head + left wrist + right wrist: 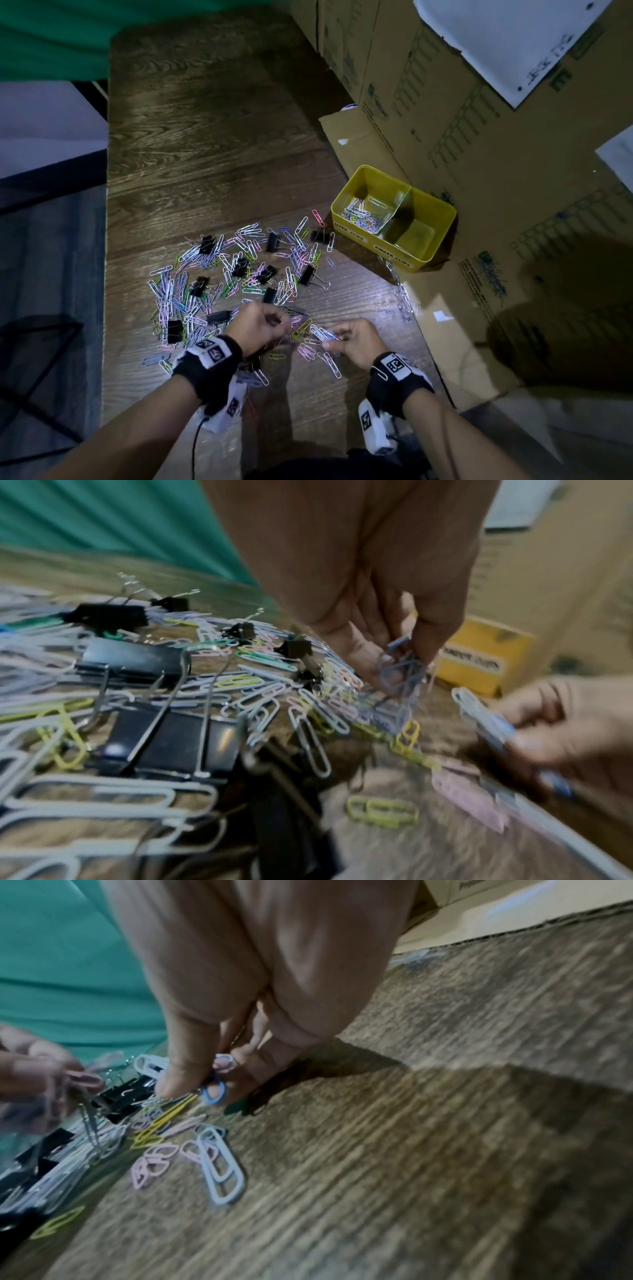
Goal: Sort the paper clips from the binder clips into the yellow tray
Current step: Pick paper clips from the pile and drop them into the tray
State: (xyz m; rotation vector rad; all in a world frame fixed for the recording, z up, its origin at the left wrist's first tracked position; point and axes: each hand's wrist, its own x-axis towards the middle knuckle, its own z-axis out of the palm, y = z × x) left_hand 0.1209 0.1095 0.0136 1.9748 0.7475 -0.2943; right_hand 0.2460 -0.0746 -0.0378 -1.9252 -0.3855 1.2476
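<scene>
A heap of coloured paper clips (219,274) mixed with black binder clips (306,275) covers the near middle of the wooden table (205,137). My left hand (270,323) hovers at the heap's near edge and pinches a tangle of bluish paper clips (400,669). My right hand (337,337) is just to its right and pinches a few white and blue paper clips (214,1089). The yellow tray (442,219) stands at the table's right edge; its far compartment holds several paper clips (363,212), and its near one looks bare.
Stacked cardboard boxes (479,120) rise along the table's right side, close behind the tray. A crumpled clear plastic bag (402,294) lies near the table's right edge. A green cloth (51,37) hangs at the far left.
</scene>
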